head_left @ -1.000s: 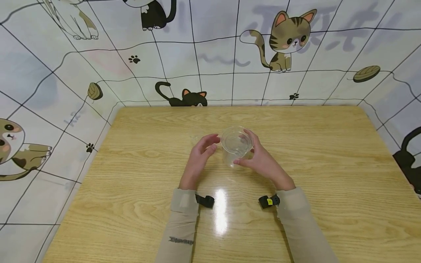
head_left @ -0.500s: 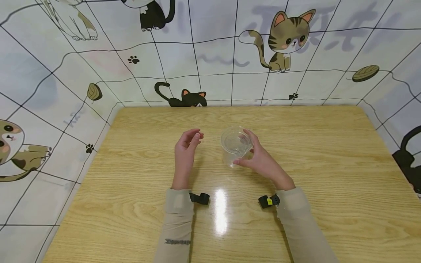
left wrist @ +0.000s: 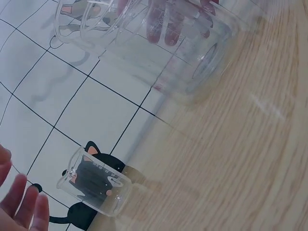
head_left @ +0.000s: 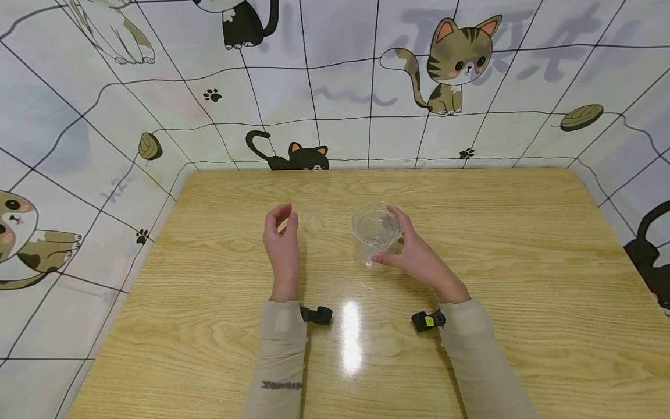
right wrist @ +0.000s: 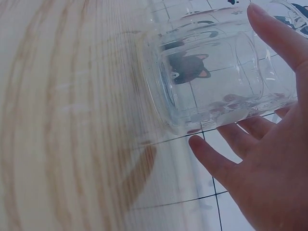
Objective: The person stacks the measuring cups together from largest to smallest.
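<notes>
A large clear beaker (head_left: 366,251) stands upright on the wooden table, and in the right wrist view another clear vessel (right wrist: 224,79) shows inside it. My right hand (head_left: 416,253) holds it from the right, thumb on the near side and fingers round the far side. To its left stands a small clear beaker (head_left: 314,221), with faint scale marks in the left wrist view. My left hand (head_left: 282,244) is just left of this small beaker, fingers loosely bent, apart from it and holding nothing.
The light wooden table (head_left: 209,273) runs back to a white wall covering (head_left: 340,134) with black grid lines and cartoon cats. Camera straps sit on both wrists, the left camera (head_left: 319,316) and the right camera (head_left: 428,320) facing inward.
My left hand has moved left, away from the large beaker and past the small beaker, which now shows beside it. The right hand and the large beaker have stayed in place.
</notes>
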`<state>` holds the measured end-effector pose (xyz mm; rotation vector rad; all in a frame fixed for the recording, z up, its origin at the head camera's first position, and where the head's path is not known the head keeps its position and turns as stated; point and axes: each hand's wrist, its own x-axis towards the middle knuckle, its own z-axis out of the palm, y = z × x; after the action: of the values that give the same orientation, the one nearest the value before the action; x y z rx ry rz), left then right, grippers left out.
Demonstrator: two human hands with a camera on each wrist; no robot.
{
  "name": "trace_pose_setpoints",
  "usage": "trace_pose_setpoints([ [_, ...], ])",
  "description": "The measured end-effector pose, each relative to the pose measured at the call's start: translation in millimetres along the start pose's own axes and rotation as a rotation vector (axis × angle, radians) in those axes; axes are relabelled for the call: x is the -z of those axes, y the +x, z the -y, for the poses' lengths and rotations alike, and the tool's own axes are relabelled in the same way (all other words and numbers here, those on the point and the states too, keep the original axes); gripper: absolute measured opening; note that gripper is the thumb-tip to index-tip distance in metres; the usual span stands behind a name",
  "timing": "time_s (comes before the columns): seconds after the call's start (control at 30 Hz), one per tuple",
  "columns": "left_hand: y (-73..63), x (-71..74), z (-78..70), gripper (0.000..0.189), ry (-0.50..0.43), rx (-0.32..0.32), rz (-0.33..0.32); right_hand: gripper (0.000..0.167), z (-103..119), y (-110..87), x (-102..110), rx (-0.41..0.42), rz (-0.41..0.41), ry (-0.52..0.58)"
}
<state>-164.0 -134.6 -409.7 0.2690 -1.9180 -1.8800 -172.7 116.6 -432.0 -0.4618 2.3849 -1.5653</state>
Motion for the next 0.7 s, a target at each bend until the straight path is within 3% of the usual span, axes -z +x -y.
trace_pose_setpoints([
  [0.2,4.6,-1.0,16.0,0.033,0.002,0.086,-0.023,0.101,0.4,0.1,0.0,-0.014,0.003,-0.011],
  [0.33,9.0,-2.4,29.8,0.044,0.072,0.087,-0.026,0.101,0.8,0.1,0.4,-0.018,0.005,-0.015],
  [0.47,10.7,-3.9,36.2,0.059,0.119,0.084,0.007,0.101,1.5,-0.1,1.0,-0.02,0.006,-0.019],
  [0.7,10.3,-5.1,38.5,0.069,0.106,0.158,0.079,0.101,0.4,0.3,1.0,-0.019,0.007,-0.016],
])
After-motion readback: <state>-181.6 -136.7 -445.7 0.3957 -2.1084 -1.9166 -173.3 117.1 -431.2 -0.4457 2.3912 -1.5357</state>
